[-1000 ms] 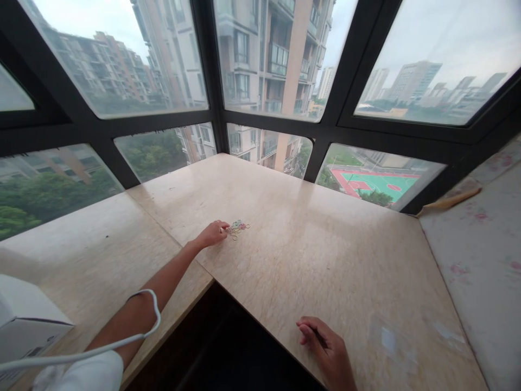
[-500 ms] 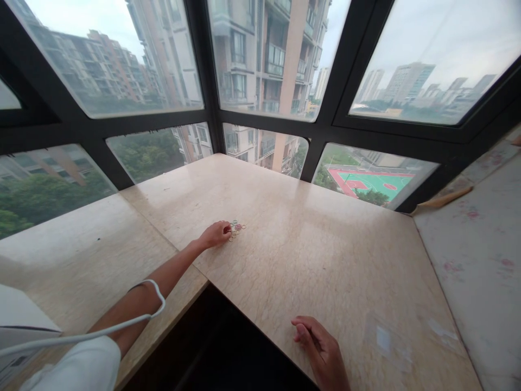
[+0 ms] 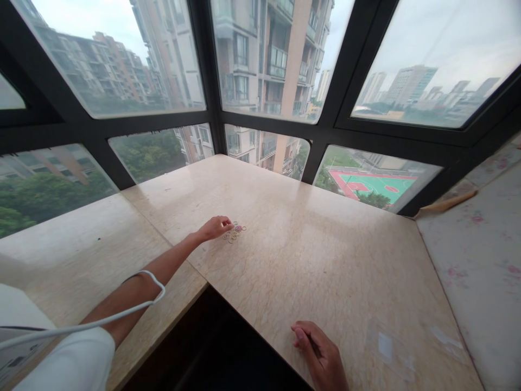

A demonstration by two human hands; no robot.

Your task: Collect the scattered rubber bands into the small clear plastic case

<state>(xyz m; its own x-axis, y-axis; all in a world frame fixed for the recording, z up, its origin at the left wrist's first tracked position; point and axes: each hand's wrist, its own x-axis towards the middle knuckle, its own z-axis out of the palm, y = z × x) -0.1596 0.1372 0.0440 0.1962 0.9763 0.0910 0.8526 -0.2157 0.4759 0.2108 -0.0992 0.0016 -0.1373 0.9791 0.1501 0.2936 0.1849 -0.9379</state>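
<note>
Left hand [image 3: 214, 228] is beside thin rings [image 3: 238, 228] lying flat, openings facing up.

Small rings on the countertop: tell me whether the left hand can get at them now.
Most likely yes: the left hand is right beside the small rings, fingertips at the pile's edge, and nothing visible blocks them. The white cord crosses the forearm, well back from the fingers.

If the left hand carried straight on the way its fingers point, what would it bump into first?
Most likely the small colored rings on the countertop, right beside the left hand; it may already touch one, since depth is unclear.
</note>
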